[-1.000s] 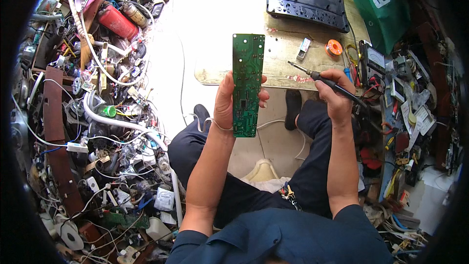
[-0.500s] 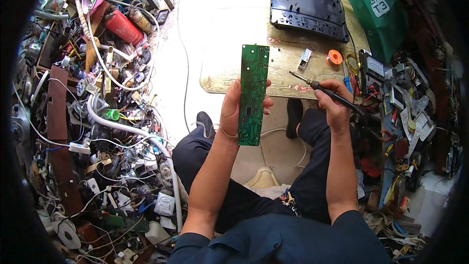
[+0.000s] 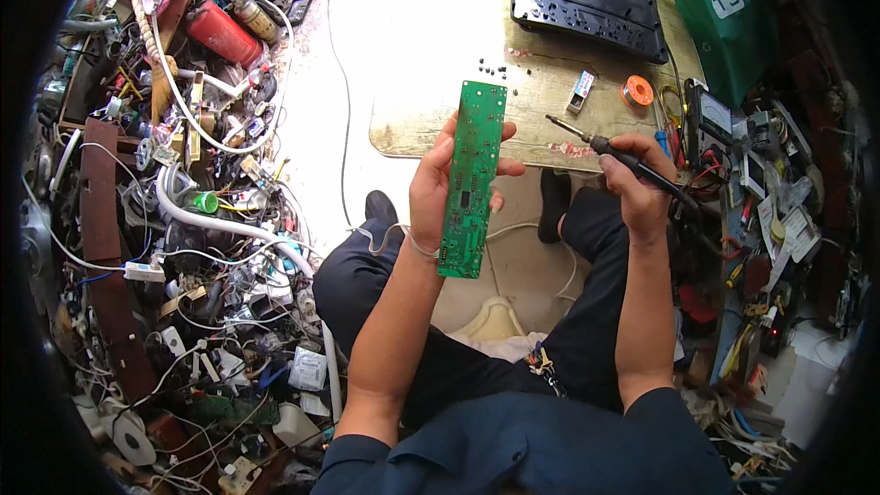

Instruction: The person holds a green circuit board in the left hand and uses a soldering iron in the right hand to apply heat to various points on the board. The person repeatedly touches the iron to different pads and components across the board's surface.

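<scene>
A long green circuit board (image 3: 473, 179) is gripped upright in my left hand (image 3: 429, 188), whose fingers come round behind it and show at its right edge. The board's face toward me carries solder points and a small black chip. My right hand (image 3: 639, 185) is closed round the dark handle of a soldering iron (image 3: 600, 144). The iron's metal tip points up and left, to the right of the board and apart from it. Several small black parts (image 3: 490, 69) lie on the wooden table (image 3: 412, 133) beyond the board.
A black plastic panel (image 3: 587, 0) lies at the table's far right. Nearer are a small box (image 3: 580, 92), an orange solder spool (image 3: 637, 92) and a meter (image 3: 713, 117). A green bag (image 3: 724, 27) hangs at right. Cables and electronic scrap (image 3: 229, 293) crowd the left, with a red extinguisher (image 3: 223, 34).
The circuit board has tilted slightly, its top leaning right, and looks brighter. My left fingers have spread somewhat behind it. The iron has shifted slightly right, still in my right hand.
</scene>
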The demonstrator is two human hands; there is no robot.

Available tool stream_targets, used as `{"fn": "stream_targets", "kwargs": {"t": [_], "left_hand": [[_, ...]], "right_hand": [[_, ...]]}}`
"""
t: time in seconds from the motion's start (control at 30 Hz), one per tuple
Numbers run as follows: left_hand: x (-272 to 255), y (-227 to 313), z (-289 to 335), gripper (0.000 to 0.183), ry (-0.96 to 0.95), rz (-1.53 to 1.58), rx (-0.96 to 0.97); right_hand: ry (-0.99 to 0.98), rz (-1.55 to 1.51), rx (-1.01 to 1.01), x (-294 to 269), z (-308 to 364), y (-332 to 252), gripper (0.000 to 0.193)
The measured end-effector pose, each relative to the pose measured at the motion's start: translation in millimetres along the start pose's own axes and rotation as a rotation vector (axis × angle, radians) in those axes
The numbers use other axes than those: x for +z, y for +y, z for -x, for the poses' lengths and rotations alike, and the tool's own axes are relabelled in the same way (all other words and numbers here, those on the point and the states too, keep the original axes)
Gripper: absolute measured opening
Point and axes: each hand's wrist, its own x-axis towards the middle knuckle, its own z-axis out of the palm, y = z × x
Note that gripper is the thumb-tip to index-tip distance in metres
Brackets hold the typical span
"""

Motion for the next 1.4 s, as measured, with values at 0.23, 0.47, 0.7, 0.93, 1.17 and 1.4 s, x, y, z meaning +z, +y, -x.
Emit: {"fn": "stream_targets", "kwargs": {"t": [0.23, 0.47, 0.7, 0.93, 1.17, 1.4], "left_hand": [[-4.8, 1.2, -1.4, 0.055, -0.067, 0.082, -0.031], [-9.1, -3.2, -1.2, 0.051, -0.047, 0.091, -0.071], [-8.3, -7.7, -2.5, 0.051, -0.035, 0.084, -0.118], [-15.3, -16.5, -3.8, 0.050, 0.009, 0.071, -0.177], [-8.7, -28.5, -2.6, 0.050, 0.102, -0.066, -0.201], [-5.6, -38.2, -3.3, 0.049, 0.087, -0.134, -0.208]], "right_hand": [[-0.002, -0.005, -0.024, -0.1, -2.5, 2.4, 0.021], [0.027, -0.048, -0.062, -2.1, -1.6, 6.4, 0.023], [0.090, -0.252, -0.053, 3.2, 0.3, 1.0, 0.027], [0.107, -0.370, -0.012, 9.3, 4.8, 1.2, 0.029], [0.079, -0.262, 0.025, 17.7, 9.0, 1.5, 0.020], [0.028, -0.284, 0.171, 29.2, 9.8, -1.2, 0.019]]}}
